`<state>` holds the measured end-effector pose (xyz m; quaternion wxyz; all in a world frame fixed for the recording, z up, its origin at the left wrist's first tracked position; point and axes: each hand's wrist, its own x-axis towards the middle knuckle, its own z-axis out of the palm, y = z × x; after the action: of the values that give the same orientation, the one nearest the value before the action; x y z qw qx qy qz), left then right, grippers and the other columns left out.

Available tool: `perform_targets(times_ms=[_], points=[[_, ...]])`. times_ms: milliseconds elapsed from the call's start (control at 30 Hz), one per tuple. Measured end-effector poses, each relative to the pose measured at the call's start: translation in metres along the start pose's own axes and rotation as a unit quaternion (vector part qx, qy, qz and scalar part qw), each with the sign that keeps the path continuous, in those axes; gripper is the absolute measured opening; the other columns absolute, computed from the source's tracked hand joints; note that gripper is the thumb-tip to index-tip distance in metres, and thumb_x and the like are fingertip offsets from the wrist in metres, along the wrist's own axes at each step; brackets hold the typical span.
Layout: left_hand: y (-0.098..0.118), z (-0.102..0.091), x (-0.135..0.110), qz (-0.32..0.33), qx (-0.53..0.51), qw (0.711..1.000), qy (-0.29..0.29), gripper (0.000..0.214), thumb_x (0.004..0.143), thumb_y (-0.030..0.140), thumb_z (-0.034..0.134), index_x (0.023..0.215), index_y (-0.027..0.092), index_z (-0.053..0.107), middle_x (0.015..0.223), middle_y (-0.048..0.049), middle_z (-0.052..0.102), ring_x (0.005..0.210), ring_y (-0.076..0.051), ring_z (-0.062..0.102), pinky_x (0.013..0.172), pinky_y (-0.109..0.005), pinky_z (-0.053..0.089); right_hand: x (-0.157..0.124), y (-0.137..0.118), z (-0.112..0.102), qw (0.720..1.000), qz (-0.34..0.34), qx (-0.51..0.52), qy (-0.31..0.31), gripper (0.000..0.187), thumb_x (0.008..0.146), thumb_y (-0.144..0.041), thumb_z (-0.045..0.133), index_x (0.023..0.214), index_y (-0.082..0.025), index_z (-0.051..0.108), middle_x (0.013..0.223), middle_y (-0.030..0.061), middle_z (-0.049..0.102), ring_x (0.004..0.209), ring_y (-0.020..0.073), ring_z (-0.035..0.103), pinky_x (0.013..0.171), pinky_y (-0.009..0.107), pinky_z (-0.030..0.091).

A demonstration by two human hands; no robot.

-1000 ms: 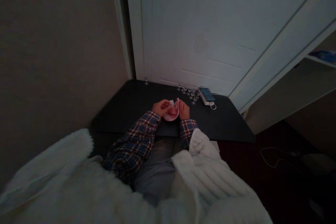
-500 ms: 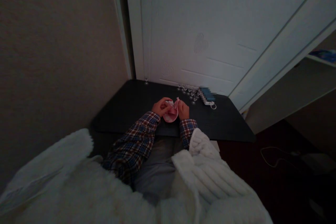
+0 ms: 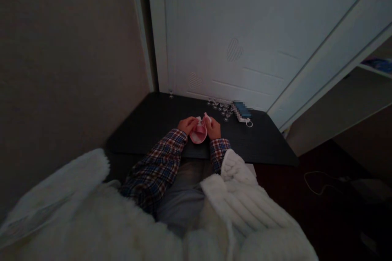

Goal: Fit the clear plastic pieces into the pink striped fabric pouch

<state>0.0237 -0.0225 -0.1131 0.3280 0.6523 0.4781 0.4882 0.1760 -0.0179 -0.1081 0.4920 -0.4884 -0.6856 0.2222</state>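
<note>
hand l [image 3: 186,125] & hand r [image 3: 214,129], curled, pinch pink cloth [image 3: 198,137].

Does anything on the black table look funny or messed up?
One small clear piece sits alone near the far left corner of the black table, apart from the clear cluster. That looks slightly odd; I see nothing spilled.

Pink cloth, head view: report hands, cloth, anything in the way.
Left hand, right hand: both pinching the pink cloth. Cloth held between them, lower edge rounded. Small clear pieces farther back on the table, apart from both hands.
</note>
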Motion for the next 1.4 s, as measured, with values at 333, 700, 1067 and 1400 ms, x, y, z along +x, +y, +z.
perform_targets(times_ms=[333, 700, 1067, 1400], points=[[0.002, 0.001, 0.000, 0.046, -0.006, 0.999, -0.009, 0.027, 0.072, 0.034, 0.055, 0.094, 0.019, 0.060, 0.077, -0.0010, 0.063, 0.061, -0.013, 0.057, 0.055, -0.023, 0.046, 0.001, 0.004, 0.001, 1.000, 0.008, 0.018, -0.001, 0.044, 0.088, -0.040, 0.024, 0.071, -0.020, 0.058, 0.072, 0.0010, 0.062, 0.068, 0.0124, 0.055, 0.068, 0.023, 0.040], [0.007, 0.001, -0.002, 0.030, 0.006, 1.000, -0.007, 0.027, 0.076, 0.038, 0.050, 0.093, 0.019, 0.059, 0.068, -0.0004, 0.060, 0.053, -0.012, 0.054, 0.047, -0.022, 0.043, 0.002, 0.006, 0.002, 1.000, 0.012, -0.010, -0.007, 0.043, 0.089, -0.040, 0.025, 0.070, -0.020, 0.058, 0.071, 0.0025, 0.062, 0.067, 0.0131, 0.056, 0.065, 0.023, 0.040], [0.007, 0.000, -0.002, -0.001, 0.013, 1.000, -0.004, 0.033, 0.076, 0.044, 0.050, 0.092, 0.016, 0.059, 0.062, 0.0001, 0.060, 0.047, -0.011, 0.053, 0.041, -0.019, 0.040, 0.001, 0.003, 0.000, 0.999, 0.002, -0.035, -0.009, 0.041, 0.088, -0.041, 0.025, 0.072, -0.020, 0.057, 0.068, 0.0003, 0.060, 0.063, 0.0124, 0.054, 0.062, 0.023, 0.038], [0.011, -0.002, -0.002, 0.050, 0.029, 0.998, -0.006, 0.030, 0.071, 0.026, 0.055, 0.099, 0.019, 0.061, 0.095, -0.0030, 0.064, 0.072, -0.014, 0.059, 0.065, -0.024, 0.048, 0.001, 0.006, 0.001, 0.999, 0.004, -0.047, -0.001, 0.041, 0.087, -0.042, 0.027, 0.074, -0.020, 0.059, 0.070, 0.0009, 0.061, 0.064, 0.0130, 0.054, 0.062, 0.023, 0.038]])
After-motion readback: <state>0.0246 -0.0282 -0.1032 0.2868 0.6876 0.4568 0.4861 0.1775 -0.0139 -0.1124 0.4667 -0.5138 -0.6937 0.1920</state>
